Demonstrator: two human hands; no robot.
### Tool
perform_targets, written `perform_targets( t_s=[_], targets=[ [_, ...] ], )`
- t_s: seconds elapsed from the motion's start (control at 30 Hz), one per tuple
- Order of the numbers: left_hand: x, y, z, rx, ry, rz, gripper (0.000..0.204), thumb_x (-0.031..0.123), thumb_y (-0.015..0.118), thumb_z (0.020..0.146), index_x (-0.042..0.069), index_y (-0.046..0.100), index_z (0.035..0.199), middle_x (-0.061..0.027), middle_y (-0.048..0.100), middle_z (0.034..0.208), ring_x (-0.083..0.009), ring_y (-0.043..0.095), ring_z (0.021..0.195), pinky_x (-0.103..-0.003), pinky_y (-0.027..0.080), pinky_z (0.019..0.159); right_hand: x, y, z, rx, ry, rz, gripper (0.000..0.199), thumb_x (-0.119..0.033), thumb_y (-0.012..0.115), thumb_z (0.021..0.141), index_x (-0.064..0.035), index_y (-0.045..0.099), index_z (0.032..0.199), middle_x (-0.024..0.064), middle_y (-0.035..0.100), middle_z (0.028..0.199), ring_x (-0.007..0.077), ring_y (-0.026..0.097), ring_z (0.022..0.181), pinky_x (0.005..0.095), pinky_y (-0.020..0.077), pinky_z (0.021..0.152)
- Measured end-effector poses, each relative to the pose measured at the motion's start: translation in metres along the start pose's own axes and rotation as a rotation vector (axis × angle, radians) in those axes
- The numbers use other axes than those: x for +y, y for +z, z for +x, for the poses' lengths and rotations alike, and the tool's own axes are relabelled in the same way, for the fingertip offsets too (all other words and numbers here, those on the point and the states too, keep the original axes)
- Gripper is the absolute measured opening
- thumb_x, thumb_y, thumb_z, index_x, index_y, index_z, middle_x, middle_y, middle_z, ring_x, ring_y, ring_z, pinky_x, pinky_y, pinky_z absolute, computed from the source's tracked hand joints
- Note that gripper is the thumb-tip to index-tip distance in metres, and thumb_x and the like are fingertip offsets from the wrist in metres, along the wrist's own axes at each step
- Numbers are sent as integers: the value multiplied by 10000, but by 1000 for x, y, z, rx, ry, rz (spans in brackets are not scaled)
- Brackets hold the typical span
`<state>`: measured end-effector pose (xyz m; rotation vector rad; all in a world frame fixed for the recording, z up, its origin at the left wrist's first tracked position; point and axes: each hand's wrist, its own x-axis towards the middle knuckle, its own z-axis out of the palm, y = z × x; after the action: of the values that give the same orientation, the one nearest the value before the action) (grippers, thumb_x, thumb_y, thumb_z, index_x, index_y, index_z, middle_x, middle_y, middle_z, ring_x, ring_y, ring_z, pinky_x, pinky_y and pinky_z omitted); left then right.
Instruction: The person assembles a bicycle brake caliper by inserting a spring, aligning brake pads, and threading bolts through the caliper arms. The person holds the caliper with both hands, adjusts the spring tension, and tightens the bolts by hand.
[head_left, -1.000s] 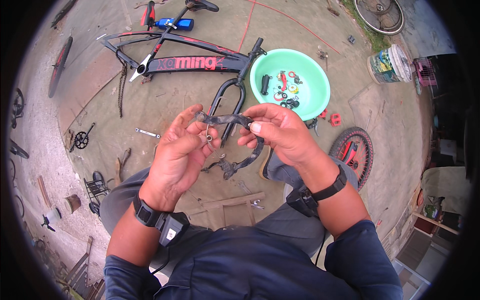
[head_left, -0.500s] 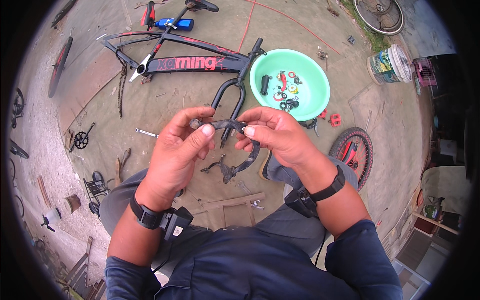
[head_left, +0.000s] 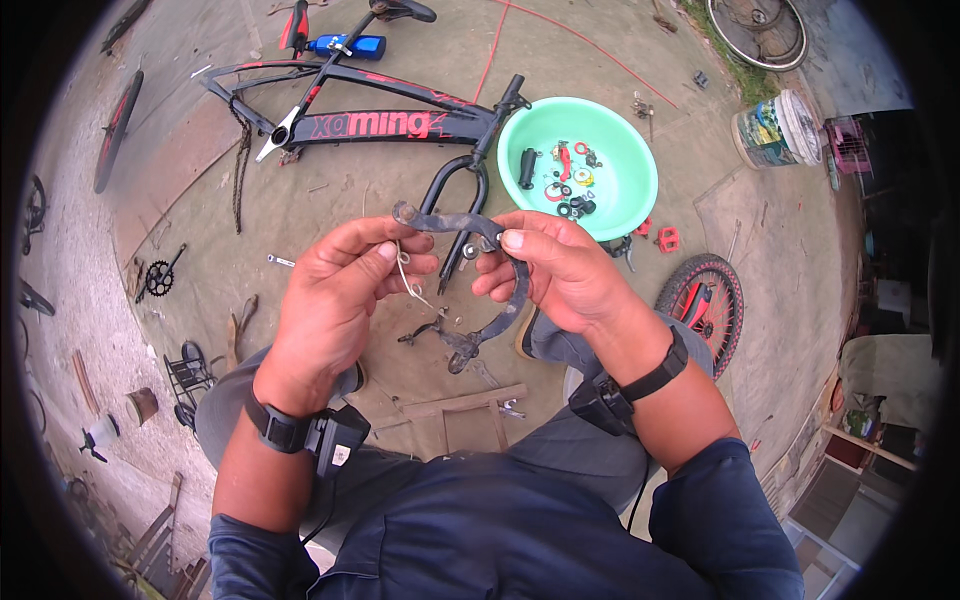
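Head view: left hand point(head_left: 345, 290) and right hand point(head_left: 555, 270) both grip the brake caliper point(head_left: 470, 265) at chest height; since a second ago it has rotated, arm now pointing left, spring wire point(head_left: 405, 272) exposed under left fingers. Green basin point(head_left: 580, 165), bike frame point(head_left: 370, 115), wheel point(head_left: 705, 305) lie beyond; nothing blocks.

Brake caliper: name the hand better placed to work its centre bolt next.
Probably right. The right hand has its thumb at the bolt of the brake caliper; the left hand pinches the far arm and a thin spring.
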<state>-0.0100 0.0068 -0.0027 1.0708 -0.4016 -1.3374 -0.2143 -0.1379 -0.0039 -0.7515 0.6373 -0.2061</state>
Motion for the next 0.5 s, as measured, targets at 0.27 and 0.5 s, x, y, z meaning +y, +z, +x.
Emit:
perform_targets(
  t_s=[0.27, 0.5],
  targets=[
    [2, 1, 4, -67, -59, 36, 252, 26, 584, 963, -10, 607, 1211, -119, 700, 1019, -194, 700, 879, -272, 564, 716, -1, 3, -1, -47, 64, -48, 400, -249, 638, 938, 18, 556, 1225, 136, 701, 1008, 253, 723, 884, 332, 574, 746],
    [-4, 12, 8, -18, -37, 121, 327, -59, 573, 897, -28, 608, 1220, -42, 655, 939, -141, 689, 835, -233, 493, 645, 7, 8, 1, -64, 69, -68, 452, -283, 653, 929, 35, 550, 1234, 151, 680, 1092, 268, 702, 983, 342, 557, 812]
  ],
)
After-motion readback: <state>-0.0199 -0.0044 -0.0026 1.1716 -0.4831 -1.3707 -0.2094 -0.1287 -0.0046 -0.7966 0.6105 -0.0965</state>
